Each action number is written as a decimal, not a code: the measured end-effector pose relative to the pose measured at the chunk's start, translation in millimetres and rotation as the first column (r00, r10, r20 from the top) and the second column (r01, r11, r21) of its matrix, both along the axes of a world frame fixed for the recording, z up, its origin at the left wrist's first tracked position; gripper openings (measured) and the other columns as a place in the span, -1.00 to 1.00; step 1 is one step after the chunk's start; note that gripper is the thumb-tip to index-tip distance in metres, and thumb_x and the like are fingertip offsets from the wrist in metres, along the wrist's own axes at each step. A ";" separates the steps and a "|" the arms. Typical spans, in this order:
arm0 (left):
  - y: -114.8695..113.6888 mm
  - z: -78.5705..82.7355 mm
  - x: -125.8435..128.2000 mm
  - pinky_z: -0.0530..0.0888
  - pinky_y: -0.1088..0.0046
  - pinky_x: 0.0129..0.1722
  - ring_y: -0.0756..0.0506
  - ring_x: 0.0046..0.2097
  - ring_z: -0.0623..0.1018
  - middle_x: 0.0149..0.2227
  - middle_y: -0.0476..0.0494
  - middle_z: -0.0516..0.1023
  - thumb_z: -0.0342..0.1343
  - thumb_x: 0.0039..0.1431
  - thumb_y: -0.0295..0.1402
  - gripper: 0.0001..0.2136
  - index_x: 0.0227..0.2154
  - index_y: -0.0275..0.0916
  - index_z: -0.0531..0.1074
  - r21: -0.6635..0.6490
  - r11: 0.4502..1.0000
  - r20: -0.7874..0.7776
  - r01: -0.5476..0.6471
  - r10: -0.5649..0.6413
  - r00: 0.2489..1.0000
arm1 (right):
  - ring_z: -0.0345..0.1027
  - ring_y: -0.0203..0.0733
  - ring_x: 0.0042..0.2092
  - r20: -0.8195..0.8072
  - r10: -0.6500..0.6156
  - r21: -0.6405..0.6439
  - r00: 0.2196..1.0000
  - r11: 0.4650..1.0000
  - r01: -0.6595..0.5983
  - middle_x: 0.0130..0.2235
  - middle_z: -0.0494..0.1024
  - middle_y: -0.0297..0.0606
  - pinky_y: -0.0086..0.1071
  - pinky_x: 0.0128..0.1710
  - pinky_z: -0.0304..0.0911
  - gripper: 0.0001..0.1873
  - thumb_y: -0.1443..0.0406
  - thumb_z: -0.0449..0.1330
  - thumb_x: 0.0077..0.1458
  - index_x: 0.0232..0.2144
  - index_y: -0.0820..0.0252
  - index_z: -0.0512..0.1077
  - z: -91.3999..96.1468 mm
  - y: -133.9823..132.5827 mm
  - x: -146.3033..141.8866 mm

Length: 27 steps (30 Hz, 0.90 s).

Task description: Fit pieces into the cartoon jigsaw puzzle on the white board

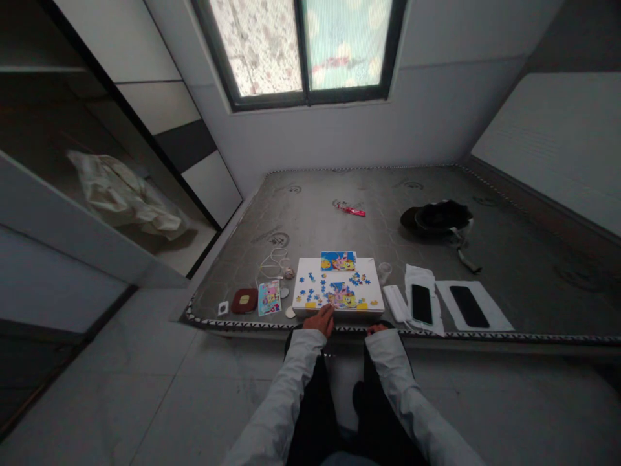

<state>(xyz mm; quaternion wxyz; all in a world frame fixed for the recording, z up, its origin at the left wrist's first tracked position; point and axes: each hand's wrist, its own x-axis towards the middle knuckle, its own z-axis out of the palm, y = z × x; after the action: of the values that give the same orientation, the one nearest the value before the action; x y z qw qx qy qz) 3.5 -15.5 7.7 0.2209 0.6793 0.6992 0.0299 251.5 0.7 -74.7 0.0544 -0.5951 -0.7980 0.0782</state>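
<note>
Head view is showing a partly joined jigsaw [342, 295] lying flat, picture side up, at the near middle of a white box [310, 264]; the box is running its long axis left to right, parallel to the near edge of a grey mattress [310, 226]. At its far side a picture card [338, 261] is pointing the same way lengthwise.

The left hand [320, 320] is reaching over the box's near edge, fingers extending to the jigsaw's near side; whether they are pinching a piece I cannot tell. The right hand [376, 329] is resting low by the right knee, its fingers partly hidden, so I cannot tell their state.

Patterned piping is edging the mattress, and a dark cap [439, 217] is lying far right. Beyond, a dark-framed window [274, 52] is letting in light; an open wardrobe [145, 39] is standing left above pale floor tiles [208, 388].

The jigsaw is showing yellow, pink and blue cartoon figures, while loose pieces [310, 277], mostly blue, are scattering left and right around it.
</note>
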 end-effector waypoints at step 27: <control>1.0 4.3 -7.0 0.54 0.21 -0.03 -0.21 0.08 0.53 0.42 -0.14 0.09 -0.13 0.33 -0.22 -0.44 0.38 -0.07 0.09 0.065 0.991 -0.041 -0.113 0.116 0.992 | 0.36 -0.17 -0.29 -0.121 -0.040 -0.013 0.992 0.999 0.039 -0.31 0.58 -0.13 -0.31 -0.24 0.07 -0.78 0.40 0.11 0.13 -0.40 0.25 0.57 2.6 2.0 1.0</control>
<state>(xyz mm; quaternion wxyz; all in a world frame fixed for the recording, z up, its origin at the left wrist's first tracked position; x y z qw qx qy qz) -3.5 -14.5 12.0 0.1816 0.6452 0.7405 0.0492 252.4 2.7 -72.1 0.1010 -0.6053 -0.7808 0.1173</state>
